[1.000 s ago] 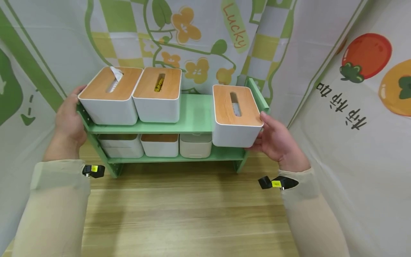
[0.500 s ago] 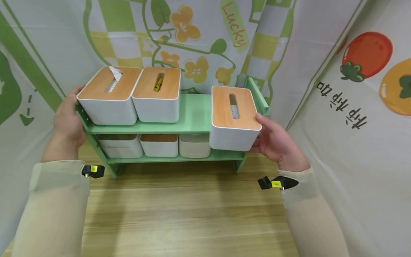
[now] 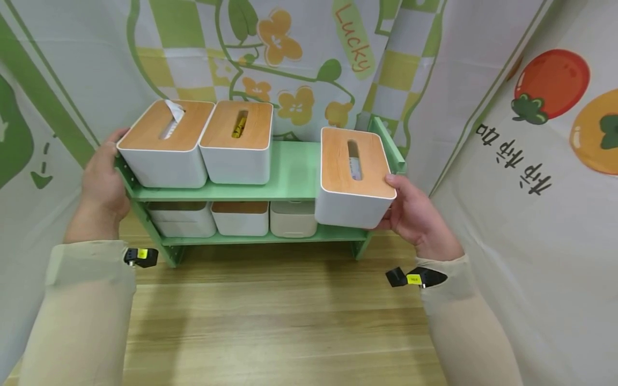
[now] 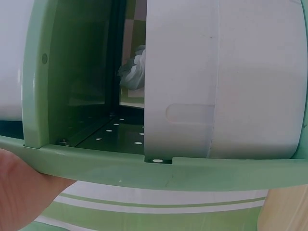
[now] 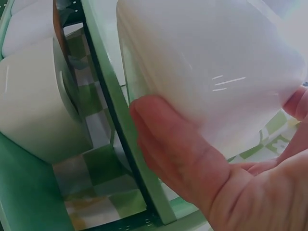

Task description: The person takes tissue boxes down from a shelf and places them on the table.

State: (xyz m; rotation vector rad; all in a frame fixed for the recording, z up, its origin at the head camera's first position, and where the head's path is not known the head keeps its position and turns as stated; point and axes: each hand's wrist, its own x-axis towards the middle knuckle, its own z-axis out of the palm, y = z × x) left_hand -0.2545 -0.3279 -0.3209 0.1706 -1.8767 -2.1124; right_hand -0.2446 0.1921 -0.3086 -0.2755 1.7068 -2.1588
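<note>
In the head view my right hand (image 3: 410, 209) grips a white tissue box (image 3: 357, 209) with a wood-look lid (image 3: 333, 166). The thumb lies at the lid's right edge, and the other fingers reach underneath. The box is tilted forward, ahead of the upper board at the right end of a green shelf (image 3: 294, 171). Something pale shows through its slot. In the right wrist view my fingers (image 5: 168, 130) press the box's white underside (image 5: 216, 62). My left hand (image 3: 103, 187) holds the shelf's left side panel (image 4: 120, 168); its fingertips are largely hidden.
Two more wood-lidded boxes stand on the upper board: one with a tissue (image 3: 175, 110) poking out, one with a yellow pack (image 3: 238, 124) inside. Several white containers (image 3: 240, 222) fill the lower board. Printed curtains (image 3: 309, 53) hang behind and beside the shelf, above a wooden floor (image 3: 270, 321).
The tissue box in my right hand has tipped forward, its front edge now a little lower and nearer. My left hand has stayed at the shelf's side.
</note>
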